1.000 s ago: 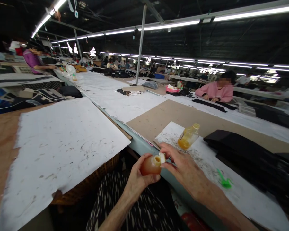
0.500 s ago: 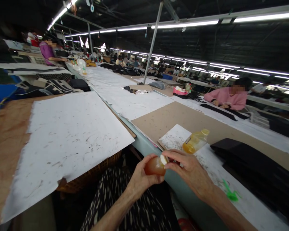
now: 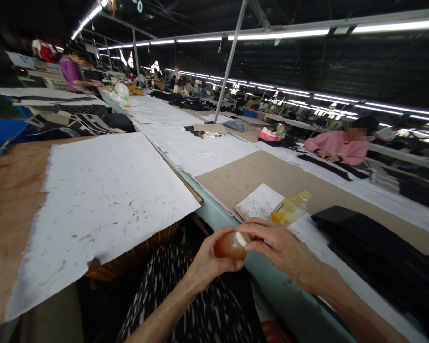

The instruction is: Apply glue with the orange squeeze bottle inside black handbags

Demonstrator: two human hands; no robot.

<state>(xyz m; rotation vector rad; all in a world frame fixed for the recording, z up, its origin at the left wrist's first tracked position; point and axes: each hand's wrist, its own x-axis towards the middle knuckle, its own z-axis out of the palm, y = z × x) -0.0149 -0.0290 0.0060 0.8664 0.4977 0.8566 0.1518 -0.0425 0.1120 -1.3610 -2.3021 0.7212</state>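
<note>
I had the left hand (image 3: 214, 259) curled around a fat orange bottle (image 3: 227, 246). The right hand (image 3: 280, 247) pinched its round white cap (image 3: 241, 239), near a clear yellow bottle (image 3: 291, 208).

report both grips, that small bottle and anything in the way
Left grip around small amber bottle. Right grip on its white cap, at the mouth; tightness unclear. Nothing visible blocking; yellow bottle just beyond right grip.

The left hand (image 3: 206, 263) holds a small bottle (image 3: 228, 247) of orange stuff, the right hand (image 3: 288, 252) pinches the white cap (image 3: 241, 239) at its top, and close by a yellow bottle (image 3: 291, 209) sits on spotty white paper (image 3: 259, 200) beside a black pile (image 3: 364, 238), with a person in pink (image 3: 346, 145) across the table (image 3: 214, 213).
</note>
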